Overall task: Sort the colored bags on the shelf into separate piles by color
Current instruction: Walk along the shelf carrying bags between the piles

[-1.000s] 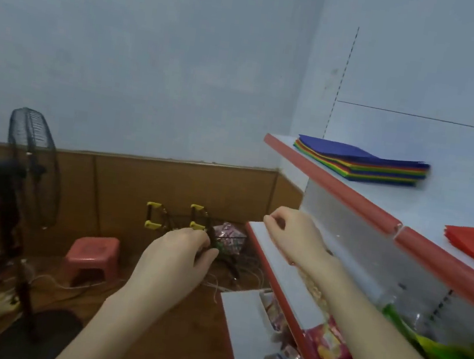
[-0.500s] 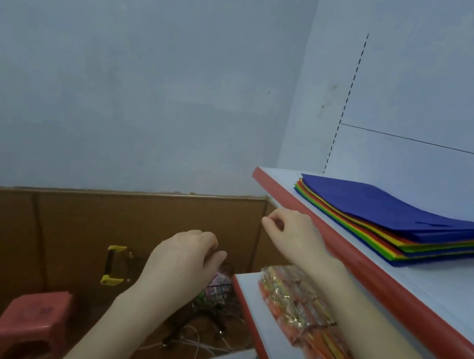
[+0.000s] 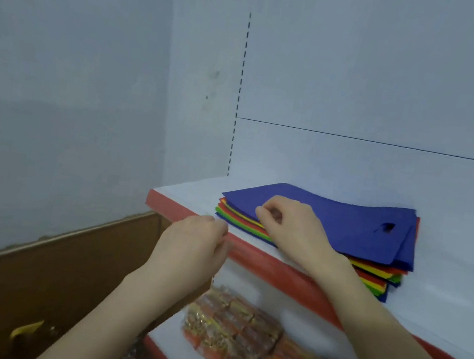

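A: On the upper shelf (image 3: pixel 188 195), toward its left end and just behind the red front edge, lies one mixed stack of bags (image 3: pixel 374 274), all flat. The layers at the side read blue, red, yellow and green, repeated. No separate piles are in view. Judgement: sorting not yet begun. The snack packets (image 3: pixel 235 320) on the lower shelf are not part of this.

B: Top item?

A: A blue bag (image 3: pixel 352 233), a little skewed, its right end overhanging the layers beneath. That end may show more than one blue layer; too fine to count.

B: Hands?

A: The right hand (image 3: pixel 292 227) rests on the blue bag's near-left corner, fingers curled down at its edge. Cannot tell whether the edge is actually pinched; it is blurred. The left hand (image 3: pixel 194 243) is in front of the shelf's red front edge near the left corner. Its fingers are curled in with nothing in them, and it is apart from the stack.

B: Handling estimate?

A: Thin, soft, felt-like sheet. Light, should droop when lifted, not fragile. The surface looks matt, so layers may cling and two could come up together. Suggested hold: pinch a free corner or the near edge of the top layer only and peel upward, with the other hand flat on the stack to pin the rest. The handle cut-out (image 3: pixel 386 227) near the right end is a second option, for a hooked finger.
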Demonstrator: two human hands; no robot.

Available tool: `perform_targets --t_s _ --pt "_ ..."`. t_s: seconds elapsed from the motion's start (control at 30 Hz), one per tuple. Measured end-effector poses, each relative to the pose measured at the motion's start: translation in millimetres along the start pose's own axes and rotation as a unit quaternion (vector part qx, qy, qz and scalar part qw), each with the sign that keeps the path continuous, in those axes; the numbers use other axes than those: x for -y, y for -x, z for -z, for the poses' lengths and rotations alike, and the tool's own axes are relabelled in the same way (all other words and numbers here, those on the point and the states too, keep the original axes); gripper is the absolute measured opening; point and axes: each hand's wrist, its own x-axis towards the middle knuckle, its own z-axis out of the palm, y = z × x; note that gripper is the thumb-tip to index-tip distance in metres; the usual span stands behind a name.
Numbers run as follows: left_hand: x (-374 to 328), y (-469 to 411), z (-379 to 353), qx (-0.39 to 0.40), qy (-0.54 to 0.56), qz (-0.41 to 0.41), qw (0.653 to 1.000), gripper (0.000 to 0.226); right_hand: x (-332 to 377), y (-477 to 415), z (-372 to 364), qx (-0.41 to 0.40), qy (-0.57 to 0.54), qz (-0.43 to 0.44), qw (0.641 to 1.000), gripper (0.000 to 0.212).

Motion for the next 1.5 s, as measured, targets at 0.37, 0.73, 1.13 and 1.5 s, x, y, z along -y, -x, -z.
perform_targets --t_s 0.37,0.73,1.13,1.5 --pt "-17.7 -110.5 -48.0 0.048 0.033 -0.12 0.991 0.028 -60.0 -11.2 64.0 -0.074 0.184 -0.217 0.956 0.026" --pt "-39.7 -145.1 -86.0 0.088 -0.021 -0.126 0.988 0.018 -143.9 -25.8 98.3 -0.016 0.303 -0.396 0.867 0.042" --pt "9.0 -161.2 -88.9 0.087 -0.181 0.016 0.979 0.033 -152.1 -27.4 87.8 -0.018 0.348 -0.351 0.869 0.033" --pt "7.1 -160.1 -91.2 0.062 -0.133 0.059 0.987 0.036 -151.0 -22.4 85.3 -0.079 0.341 -0.276 0.895 0.031"
